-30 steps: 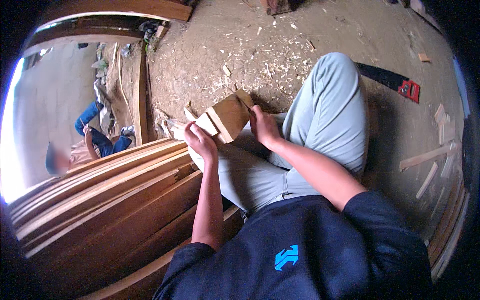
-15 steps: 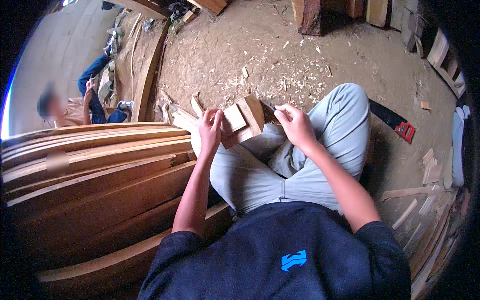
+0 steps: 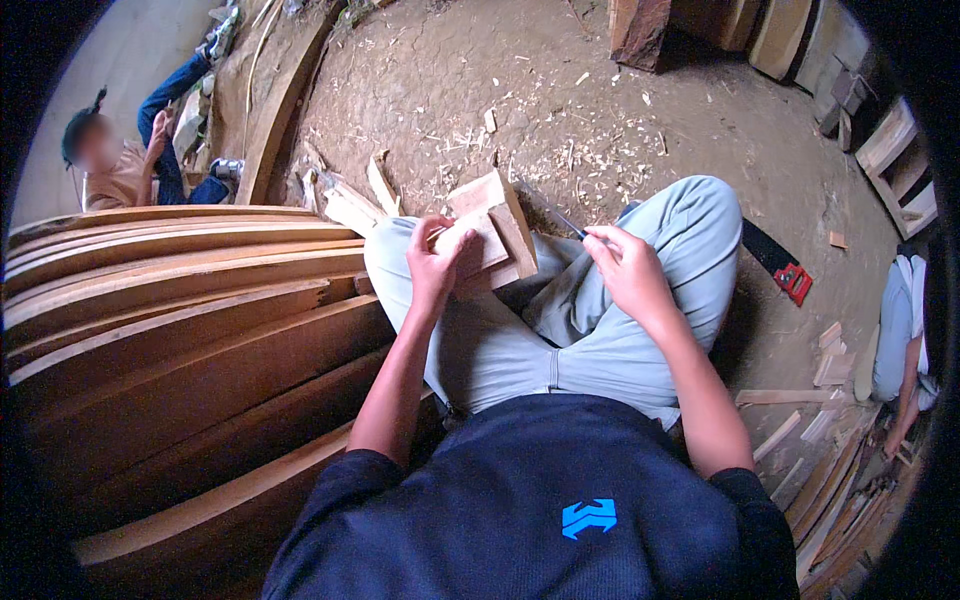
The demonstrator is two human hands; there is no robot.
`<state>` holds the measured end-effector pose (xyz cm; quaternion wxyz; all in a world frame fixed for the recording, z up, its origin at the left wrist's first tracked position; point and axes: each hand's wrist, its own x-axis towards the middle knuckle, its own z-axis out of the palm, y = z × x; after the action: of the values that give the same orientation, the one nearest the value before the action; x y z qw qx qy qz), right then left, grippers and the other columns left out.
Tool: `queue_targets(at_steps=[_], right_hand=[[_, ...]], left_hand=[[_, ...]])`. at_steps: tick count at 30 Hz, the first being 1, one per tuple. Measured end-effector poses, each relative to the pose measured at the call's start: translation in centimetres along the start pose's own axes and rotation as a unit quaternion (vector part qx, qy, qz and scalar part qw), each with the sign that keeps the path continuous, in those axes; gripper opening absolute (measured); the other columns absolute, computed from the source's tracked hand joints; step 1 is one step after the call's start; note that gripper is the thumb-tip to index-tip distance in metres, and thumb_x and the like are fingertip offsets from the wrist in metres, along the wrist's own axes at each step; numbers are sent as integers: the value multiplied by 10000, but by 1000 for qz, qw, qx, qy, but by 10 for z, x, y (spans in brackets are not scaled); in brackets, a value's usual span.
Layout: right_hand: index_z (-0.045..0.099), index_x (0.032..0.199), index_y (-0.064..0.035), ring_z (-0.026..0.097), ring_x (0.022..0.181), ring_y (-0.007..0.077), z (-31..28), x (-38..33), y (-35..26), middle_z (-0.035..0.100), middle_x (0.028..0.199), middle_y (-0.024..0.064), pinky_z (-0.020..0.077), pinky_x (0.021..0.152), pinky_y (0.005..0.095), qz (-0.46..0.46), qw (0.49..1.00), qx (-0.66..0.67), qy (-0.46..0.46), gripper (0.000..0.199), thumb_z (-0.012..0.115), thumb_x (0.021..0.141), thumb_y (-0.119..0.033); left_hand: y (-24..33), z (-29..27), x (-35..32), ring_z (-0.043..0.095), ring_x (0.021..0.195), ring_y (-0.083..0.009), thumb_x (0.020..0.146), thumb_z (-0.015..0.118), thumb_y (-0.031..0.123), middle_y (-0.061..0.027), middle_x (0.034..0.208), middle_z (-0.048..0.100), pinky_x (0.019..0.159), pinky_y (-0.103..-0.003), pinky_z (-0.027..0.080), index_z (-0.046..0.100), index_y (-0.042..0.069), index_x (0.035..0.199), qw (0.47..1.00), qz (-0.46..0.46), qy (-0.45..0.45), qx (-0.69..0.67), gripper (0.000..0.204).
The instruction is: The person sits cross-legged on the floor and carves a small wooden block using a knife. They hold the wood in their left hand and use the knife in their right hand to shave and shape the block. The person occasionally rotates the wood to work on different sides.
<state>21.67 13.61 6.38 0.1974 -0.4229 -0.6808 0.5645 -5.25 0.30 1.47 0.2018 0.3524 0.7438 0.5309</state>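
Head view, clock counted from its middle: a wooden block (image 3: 517,235) sits just above the center toward twelve, over the lap of the person's crossed legs in grey trousers (image 3: 650,240). Whether the block touches the leg below, I cannot tell. The left hand (image 3: 438,265) comes to the block from its eight o'clock side, its grip closed on a flat piece of wood (image 3: 480,248) pressed against the block's upper face. Off the block's three o'clock side, the right hand (image 3: 628,272) has its grip pinched on a thin dark tool (image 3: 550,210), which slants toward ten; its far end is too blurred to tell. Pale wood chips (image 3: 490,122) dot the dirt floor (image 3: 400,90) at twelve. A saw (image 3: 775,262) with a red handle lies at three, beside the knee. Long planks (image 3: 180,280) are stacked at nine, a seated person (image 3: 122,175) beyond them at ten. Wood scraps (image 3: 832,368) lie toward four.
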Motion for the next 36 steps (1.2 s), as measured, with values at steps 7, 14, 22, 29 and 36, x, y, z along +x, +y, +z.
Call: queue_targets(at_steps=[7,14,22,29,36], right_hand=[[650,1173,39,721,867,199,-3,-19,-11,715,957,232,542,742,328,2,1000,1,-5,308,628,946,-168],[651,1175,73,666,927,128,-5,-7,-35,725,1039,166,545,809,286,37,998,-31,-44,280,622,961,-106],[694,1101,44,720,853,187,-7,11,-69,723,964,223,550,750,297,31,988,-142,-56,257,660,912,-127],[707,1066,22,689,788,389,14,16,-87,656,863,279,559,683,411,2,965,-255,-63,242,613,913,-140],[683,972,18,680,708,417,40,29,-60,670,766,257,565,641,504,-62,971,-229,-29,267,506,967,-182]], left_hand=[[21,3,-10,613,1060,-190,780,823,122,-88,1068,667,967,-341,465,633,38,1013,998,-59,-2,-24,313],[-1,1,-7,621,1080,-221,741,837,87,-109,1083,670,982,-360,469,645,30,1008,999,-29,-5,-33,334],[-9,-1,-7,608,1098,-233,692,870,114,-133,1091,651,985,-384,467,609,18,945,997,-21,-15,-73,376],[-12,-8,-6,601,1123,-255,685,877,117,-120,1070,638,1009,-406,442,586,33,915,997,-36,-37,-48,380],[-17,-9,-8,605,1125,-279,674,904,134,-81,1005,619,997,-428,456,550,46,906,994,-58,-2,-93,432]])
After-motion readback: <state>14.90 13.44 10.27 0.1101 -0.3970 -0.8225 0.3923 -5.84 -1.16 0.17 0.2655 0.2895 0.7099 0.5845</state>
